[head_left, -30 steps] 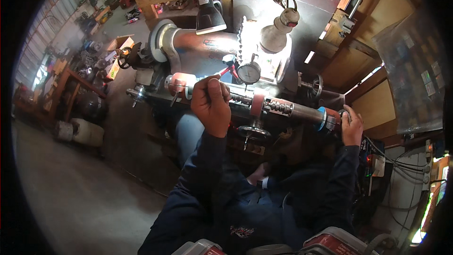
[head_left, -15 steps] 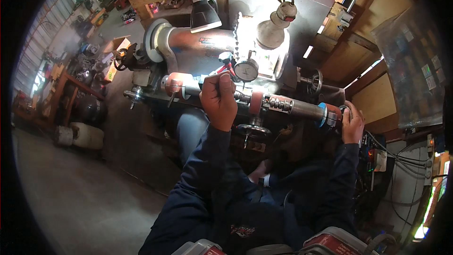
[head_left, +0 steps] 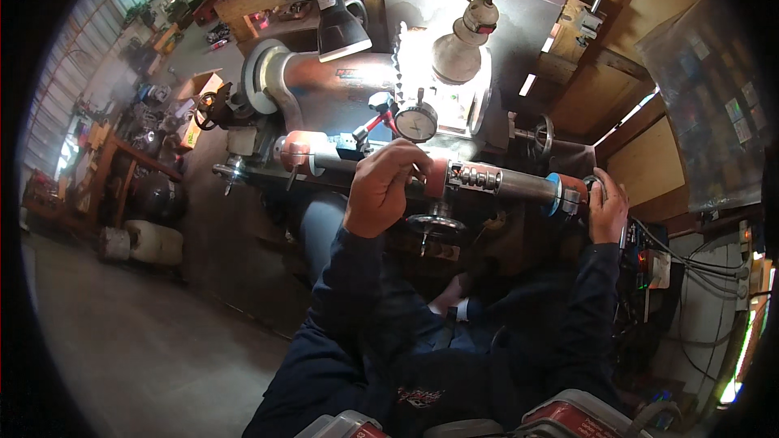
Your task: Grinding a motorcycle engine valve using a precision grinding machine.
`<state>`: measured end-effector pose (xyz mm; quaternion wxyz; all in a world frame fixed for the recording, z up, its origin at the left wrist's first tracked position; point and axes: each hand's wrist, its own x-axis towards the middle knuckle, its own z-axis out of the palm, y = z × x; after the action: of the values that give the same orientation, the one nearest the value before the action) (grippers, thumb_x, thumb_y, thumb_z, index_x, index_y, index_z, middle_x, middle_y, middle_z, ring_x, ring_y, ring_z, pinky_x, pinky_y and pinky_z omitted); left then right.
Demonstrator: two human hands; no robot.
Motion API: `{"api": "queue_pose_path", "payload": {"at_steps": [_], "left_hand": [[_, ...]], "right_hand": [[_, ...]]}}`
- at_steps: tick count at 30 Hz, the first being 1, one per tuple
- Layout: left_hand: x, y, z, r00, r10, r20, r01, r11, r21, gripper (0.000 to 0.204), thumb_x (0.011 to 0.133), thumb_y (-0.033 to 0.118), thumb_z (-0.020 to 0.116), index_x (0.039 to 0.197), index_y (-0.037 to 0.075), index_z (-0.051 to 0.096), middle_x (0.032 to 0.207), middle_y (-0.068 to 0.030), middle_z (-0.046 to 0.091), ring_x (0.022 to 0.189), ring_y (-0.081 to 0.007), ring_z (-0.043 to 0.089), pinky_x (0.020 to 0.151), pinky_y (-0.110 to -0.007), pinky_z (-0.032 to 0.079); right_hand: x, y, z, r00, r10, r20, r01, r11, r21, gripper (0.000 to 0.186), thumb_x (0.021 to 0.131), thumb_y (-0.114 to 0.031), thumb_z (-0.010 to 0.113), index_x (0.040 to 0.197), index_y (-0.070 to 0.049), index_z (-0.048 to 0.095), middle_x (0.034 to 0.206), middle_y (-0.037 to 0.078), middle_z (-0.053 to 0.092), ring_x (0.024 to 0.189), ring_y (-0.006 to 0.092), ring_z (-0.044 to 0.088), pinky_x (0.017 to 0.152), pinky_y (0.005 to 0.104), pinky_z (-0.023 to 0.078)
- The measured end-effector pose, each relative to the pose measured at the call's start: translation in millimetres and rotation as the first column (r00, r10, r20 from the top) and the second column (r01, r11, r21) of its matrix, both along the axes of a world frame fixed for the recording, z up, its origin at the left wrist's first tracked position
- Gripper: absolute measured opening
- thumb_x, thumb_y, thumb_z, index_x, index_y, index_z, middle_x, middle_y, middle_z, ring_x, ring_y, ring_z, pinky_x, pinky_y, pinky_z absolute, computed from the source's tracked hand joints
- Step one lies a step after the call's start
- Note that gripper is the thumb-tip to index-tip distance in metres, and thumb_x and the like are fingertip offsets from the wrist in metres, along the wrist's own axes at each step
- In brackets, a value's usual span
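A long metal shaft assembly (head_left: 527, 186) with orange clamps runs across the bench in front of me. My left hand (head_left: 380, 191) is closed, its fingers bent against the shaft just left of the middle orange clamp (head_left: 436, 178); what lies between the fingertips is hidden. Just above those fingers sits a round dial gauge (head_left: 416, 122) on a red arm (head_left: 369, 128). My right hand (head_left: 608, 208) is wrapped round the dark round end piece (head_left: 593, 186), beside the blue-ringed orange clamp (head_left: 571, 194). Coils show in an open section (head_left: 477, 178) of the shaft.
A bright lamp (head_left: 457, 57) stands over the machine, with a black lamp head (head_left: 341, 28) to its left. Below the shaft is a metal handwheel (head_left: 436, 225). Another orange clamp (head_left: 299, 152) holds the left end. Cables (head_left: 698, 264) hang at the right.
My left hand has come down from in front of the dial gauge and turned rightward, its fingers now at the shaft by the middle clamp. My right hand stays at the end piece.
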<state>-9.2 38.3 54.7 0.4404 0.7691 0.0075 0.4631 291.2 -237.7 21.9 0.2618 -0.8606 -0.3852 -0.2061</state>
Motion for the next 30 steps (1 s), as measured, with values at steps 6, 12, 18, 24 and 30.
{"api": "queue_pose_path", "payload": {"at_steps": [6, 12, 18, 24, 30], "left_hand": [[6.0, -3.3, -1.0, 0.940, 0.265, 0.214, -0.307, 0.931, 0.197, 0.012, 0.089, -0.002, 0.057, 0.099, 0.001, 0.063, 0.092, -0.0117, 0.064, 0.078, -0.0176, 0.063, 0.069, -0.027, 0.050], [4.9, -21.6, -8.5, 0.763, 0.596, 0.251, -0.643, 0.740, 0.199, 0.035, 0.081, -0.002, 0.070, 0.115, 0.002, 0.064, 0.095, -0.0133, 0.068, 0.081, -0.0239, 0.068, 0.073, -0.034, 0.055], [13.4, -21.9, -22.6, 0.779, 0.543, 0.314, -0.590, 0.804, 0.075, 0.038, 0.085, -0.001, 0.069, 0.121, -0.002, 0.058, 0.096, -0.0133, 0.072, 0.090, -0.0270, 0.071, 0.080, -0.036, 0.056], [11.7, -21.3, -24.7, 0.801, 0.521, 0.295, -0.570, 0.815, 0.108, 0.042, 0.092, -0.001, 0.064, 0.131, -0.007, 0.050, 0.097, -0.0174, 0.070, 0.093, -0.0264, 0.070, 0.083, -0.037, 0.056], [15.1, -12.9, -21.2, 0.849, 0.474, 0.232, -0.518, 0.833, 0.195, 0.025, 0.084, -0.008, 0.062, 0.106, 0.001, 0.067, 0.093, -0.0129, 0.071, 0.090, -0.0252, 0.068, 0.082, -0.036, 0.053]], "right_hand": [[0.6, -0.6, -0.2, 0.998, 0.000, -0.056, 0.000, 1.000, -0.008, 0.029, 0.093, -0.020, 0.053, 0.114, -0.008, 0.068, 0.108, 0.013, 0.070, 0.100, 0.0342, 0.061, 0.098, 0.0443, 0.042], [0.6, -1.5, -2.0, 0.999, 0.001, -0.034, -0.001, 1.000, 0.003, 0.029, 0.093, -0.020, 0.052, 0.115, -0.008, 0.068, 0.110, 0.013, 0.070, 0.101, 0.0345, 0.062, 0.099, 0.0437, 0.041], [2.1, -2.3, -1.9, 1.000, 0.021, -0.013, -0.021, 1.000, 0.011, 0.030, 0.092, -0.020, 0.053, 0.115, -0.009, 0.068, 0.110, 0.013, 0.070, 0.100, 0.0346, 0.061, 0.098, 0.0434, 0.042], [-2.8, 0.2, 2.6, 0.999, 0.005, -0.048, -0.004, 1.000, 0.016, 0.029, 0.091, -0.020, 0.054, 0.113, -0.007, 0.069, 0.111, 0.012, 0.070, 0.099, 0.0340, 0.061, 0.097, 0.0433, 0.043], [5.1, -18.7, -1.7, 0.980, 0.174, -0.093, -0.165, 0.981, 0.101, 0.030, 0.098, -0.020, 0.049, 0.119, -0.006, 0.065, 0.117, 0.015, 0.066, 0.104, 0.0307, 0.060, 0.098, 0.0424, 0.042]]}}
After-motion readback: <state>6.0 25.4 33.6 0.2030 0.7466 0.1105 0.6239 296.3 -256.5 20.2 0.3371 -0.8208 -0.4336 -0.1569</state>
